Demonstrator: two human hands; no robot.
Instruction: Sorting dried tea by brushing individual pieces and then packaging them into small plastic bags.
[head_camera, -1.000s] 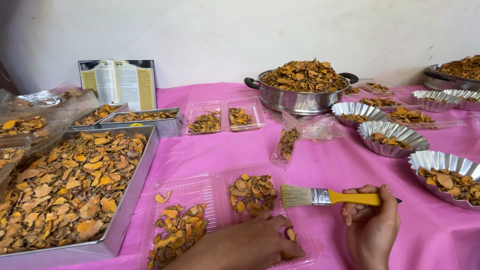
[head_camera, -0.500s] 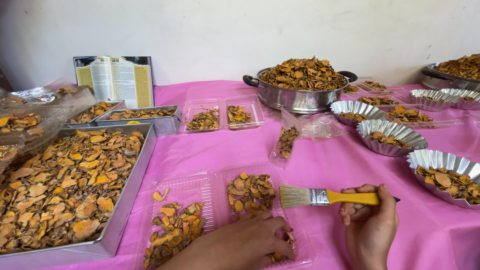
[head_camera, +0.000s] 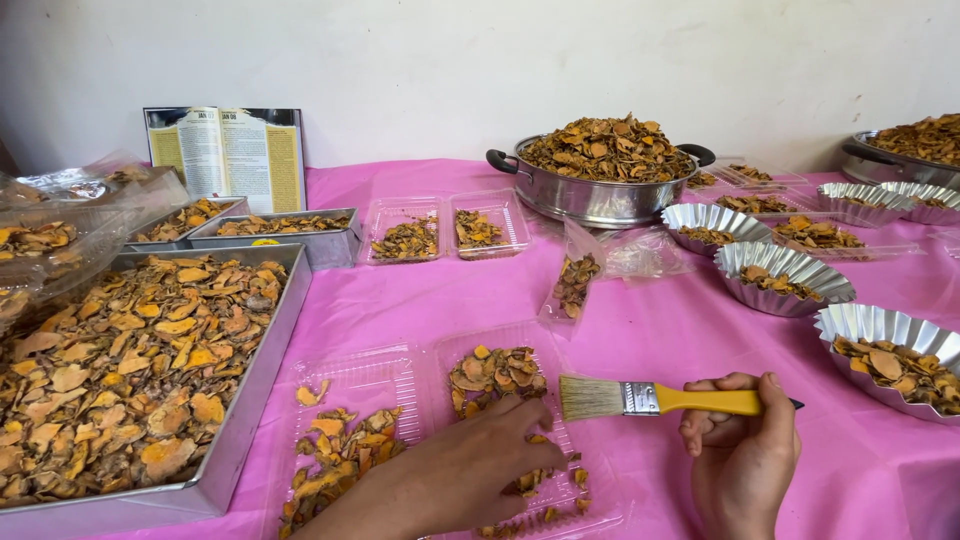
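Observation:
My right hand (head_camera: 742, 450) grips the yellow handle of a flat paintbrush (head_camera: 650, 398) and holds it level above the pink cloth, bristles pointing left. Those bristles hover at the right edge of a clear two-part plastic tray (head_camera: 385, 372) in front of me. My left hand (head_camera: 478, 458) lies in the tray's right compartment, fingers down among dried orange-brown slices (head_camera: 490, 372). More slices lie in the left compartment. I cannot tell whether the fingers pinch a piece.
A large steel tray (head_camera: 262, 390) heaped with slices fills the left. Behind it stand smaller steel trays (head_camera: 330, 250), an open booklet (head_camera: 226, 150) and another clear tray (head_camera: 450, 232). A full steel pan (head_camera: 600, 200) sits at the back; fluted foil dishes (head_camera: 785, 275) line the right.
My left hand has slid forward and up the tray's right compartment, uncovering slices near the tray's front. The brush and right hand have stayed almost in place.

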